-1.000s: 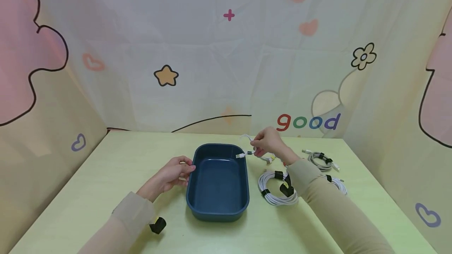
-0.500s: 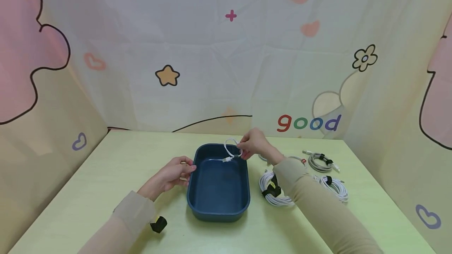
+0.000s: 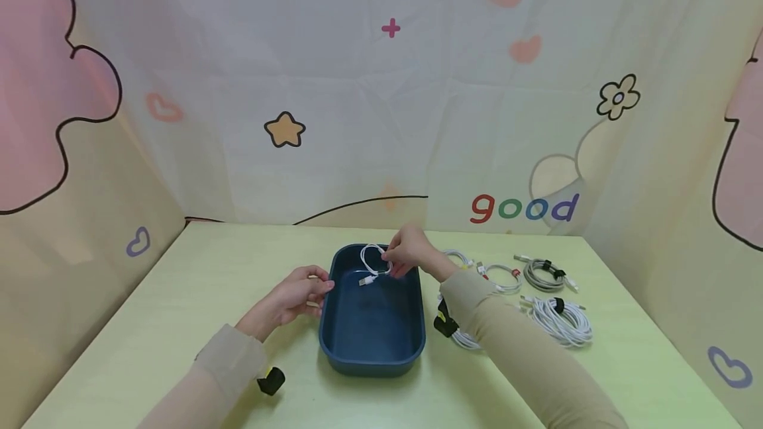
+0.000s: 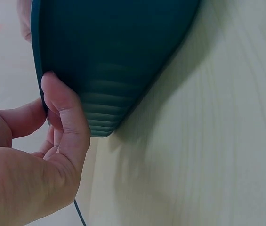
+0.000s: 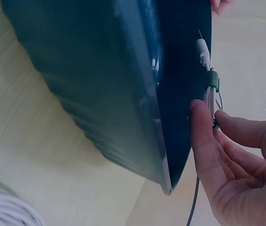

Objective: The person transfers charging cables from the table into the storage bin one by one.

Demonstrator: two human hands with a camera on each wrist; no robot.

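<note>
A deep blue plastic box [image 3: 372, 339] stands on the table in front of me. My left hand [image 3: 301, 294] holds its left wall; in the left wrist view, thumb and finger [image 4: 60, 96] pinch the rim. My right hand [image 3: 411, 250] is over the box's back right corner and pinches a small coiled white USB cable [image 3: 364, 257]. The cable's plug [image 3: 367, 280] hangs down over the inside of the box. In the right wrist view, a dark green tie [image 5: 211, 81] wraps the cable's strands just beyond the fingertips.
Right of the box lie several coiled cables: a grey one [image 3: 539, 277] with black ties, a thick white one [image 3: 563, 323], a thin one with red ties [image 3: 507, 285]. Another white coil [image 3: 467, 341] is partly hidden by the right sleeve. A patterned cloth [image 3: 334, 171] hangs behind.
My right hand has carried the white cable leftward from beside the box's right rim to over its inside. The left hand keeps its hold on the box.
</note>
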